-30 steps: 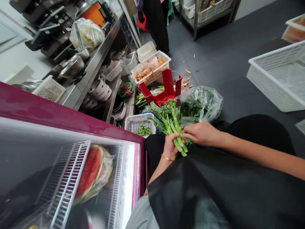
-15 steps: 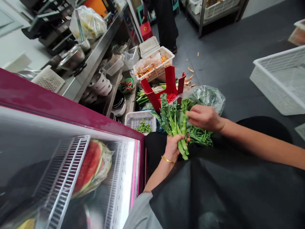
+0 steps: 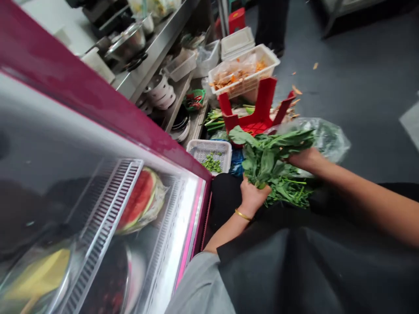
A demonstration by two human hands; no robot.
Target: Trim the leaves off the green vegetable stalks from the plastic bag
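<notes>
My left hand (image 3: 254, 197), with a gold bangle at the wrist, is closed round the lower end of a bunch of leafy greens (image 3: 262, 161). Broad dark leaves spread upward and hide most of the stalks. At the bunch's right side is my right hand (image 3: 307, 159), its fingers curled in among the leaves and partly covered by them. Below and between the hands, more loose greens (image 3: 291, 192) lie over my lap. Just beyond the bunch stands an upturned red stool (image 3: 266, 102), next to a clear plastic bag (image 3: 334, 139).
A small white basket (image 3: 193, 150) with green bits sits left of the bunch. Behind the stool is a white crate (image 3: 275, 61) of orange peelings. A glass-fronted fridge with a magenta frame (image 3: 131, 109) stands close on my left. Another person's dark-clothed legs (image 3: 271, 24) are farther back.
The pale stalks that stuck out below my left hand no longer show; broad leaves now cover the bunch. My right hand has gone in among the leaves. The view has shifted left and down.
</notes>
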